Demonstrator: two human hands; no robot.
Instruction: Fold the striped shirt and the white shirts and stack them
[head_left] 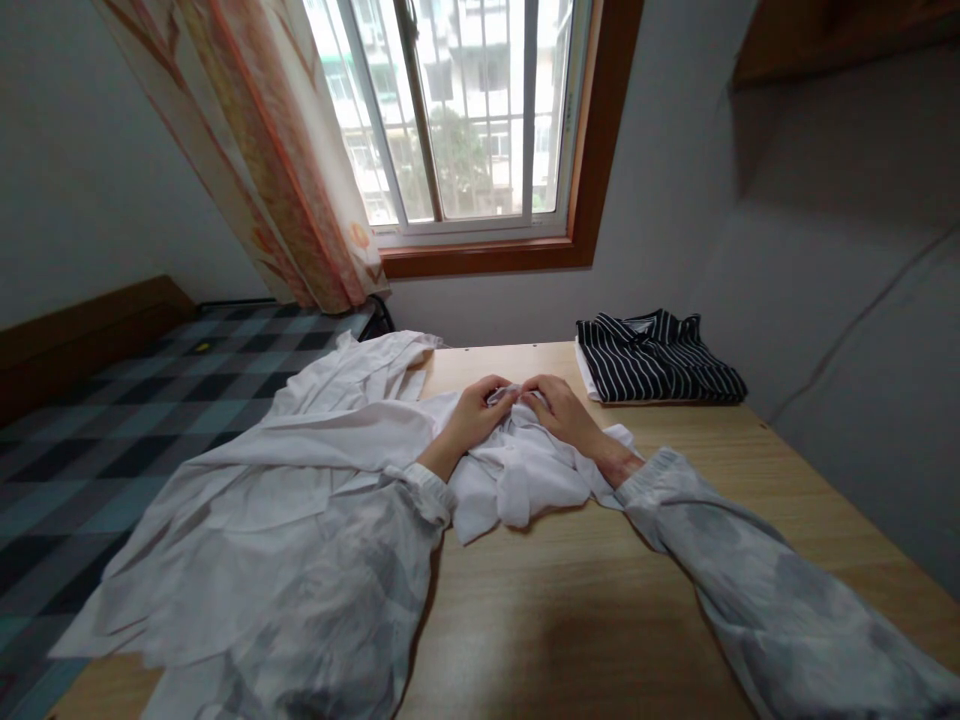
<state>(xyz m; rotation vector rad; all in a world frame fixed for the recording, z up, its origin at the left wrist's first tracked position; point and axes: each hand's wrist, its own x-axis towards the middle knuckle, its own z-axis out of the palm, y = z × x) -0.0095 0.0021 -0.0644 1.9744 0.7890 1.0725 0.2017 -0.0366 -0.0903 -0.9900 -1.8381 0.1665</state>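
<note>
A white shirt (529, 480) lies crumpled on the wooden table (517, 620), with parts of its cloth hanging down toward me. My left hand (481, 412) is closed on the far part of it, which looks like the collar. Right beside it, my right hand (561, 408) pinches the same bunched cloth, and the fingertips of both hands nearly meet. The exact bit of fabric between the fingers is partly hidden. To the left, more white cloth (300, 440) spreads from the shirt toward the table's edge; whether it is one garment or several I cannot tell.
A folded black shirt with white stripes (656, 360) rests at the table's back right, on something white. Left of the table stands a bed with a checked cover (97, 450). Behind are a window (480, 130), a patterned curtain (277, 150) and a wall with a cable (862, 320).
</note>
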